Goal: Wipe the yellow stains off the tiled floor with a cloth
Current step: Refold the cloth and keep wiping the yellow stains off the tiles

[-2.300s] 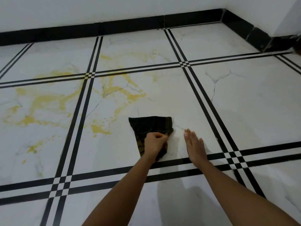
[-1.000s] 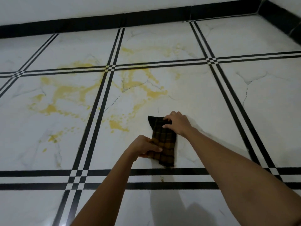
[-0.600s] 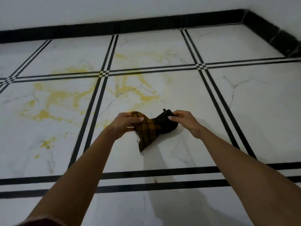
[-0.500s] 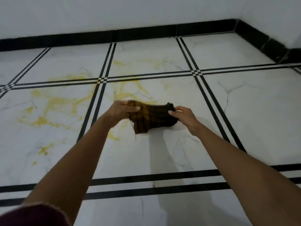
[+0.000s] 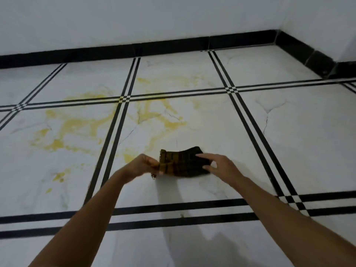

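Since half a second ago the cloth (image 5: 183,163) has come down from mid-air to the tiled floor (image 5: 289,141), folded into a pad. Left hand (image 5: 143,166) pinches its left edge; right hand (image 5: 219,165) has fingers spread at the right edge, grip unclear. Cloth sits just right of the nearest yellow stains (image 5: 81,126). No wiping visible yet: stains cover two near-left tiles and fade onto the far ones, all left to do. Black skirting (image 5: 173,48) far off; nothing blocks the path.
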